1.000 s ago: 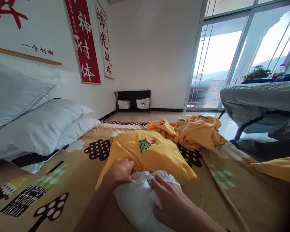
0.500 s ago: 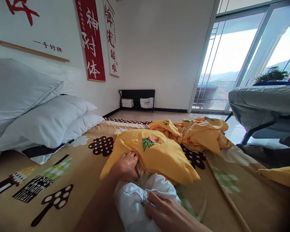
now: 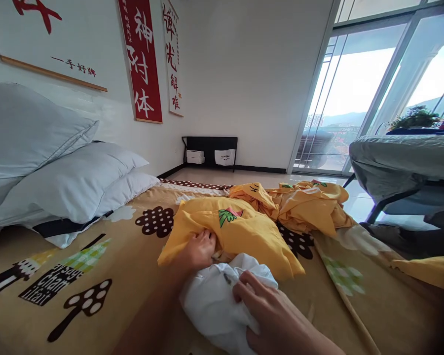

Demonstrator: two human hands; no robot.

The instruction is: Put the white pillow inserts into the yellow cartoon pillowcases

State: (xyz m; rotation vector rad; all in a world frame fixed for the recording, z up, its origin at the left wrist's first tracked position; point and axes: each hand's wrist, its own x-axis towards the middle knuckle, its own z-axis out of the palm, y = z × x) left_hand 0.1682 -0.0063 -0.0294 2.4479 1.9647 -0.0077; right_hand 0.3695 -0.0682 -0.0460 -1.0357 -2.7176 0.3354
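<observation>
A yellow pillowcase (image 3: 259,239) with a green and pink print lies on the bed, its far part bulging. At its near edge, my left hand (image 3: 200,249) is closed on the yellow cloth, knuckles up. A white pillow (image 3: 214,305) sticks out of the opening toward me, its near part bunched and creased. On its right side my right hand (image 3: 261,305) grips the white fabric with bent fingers. How much of the pillow sits inside the case is hidden by the yellow cloth.
White pillows (image 3: 77,177) are stacked at the left against the wall. More crumpled yellow cloth (image 3: 311,204) lies beyond the pillowcase, and another yellow piece (image 3: 429,268) at the right. A patterned bedsheet (image 3: 126,276) covers the bed. A plastic-covered piece of furniture (image 3: 403,158) stands at the right.
My right hand has shifted slightly right and changed its grip on the white pillow. The pillow's bunched end has moved up toward the opening. My left hand has moved a little right.
</observation>
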